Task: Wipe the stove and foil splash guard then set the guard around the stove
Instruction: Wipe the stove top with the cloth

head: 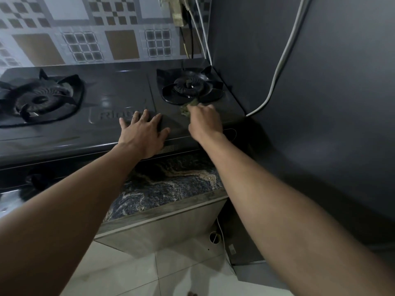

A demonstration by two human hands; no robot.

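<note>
A dark two-burner gas stove (119, 90) stands on a marbled counter. My left hand (143, 129) rests flat on its top near the front edge, fingers spread. My right hand (205, 121) grips a greenish cloth (189, 106) and holds it against the stove top just in front of the right burner (190, 86). Most of the cloth is hidden inside my fist. No foil splash guard is in view.
The left burner (40, 97) with its pan support sits at the far left. A dark grey appliance wall (320, 103) stands close against the stove's right side, with a white cable (284, 58) running down it. Patterned tiles (85, 39) back the stove. The counter edge (171, 201) lies below.
</note>
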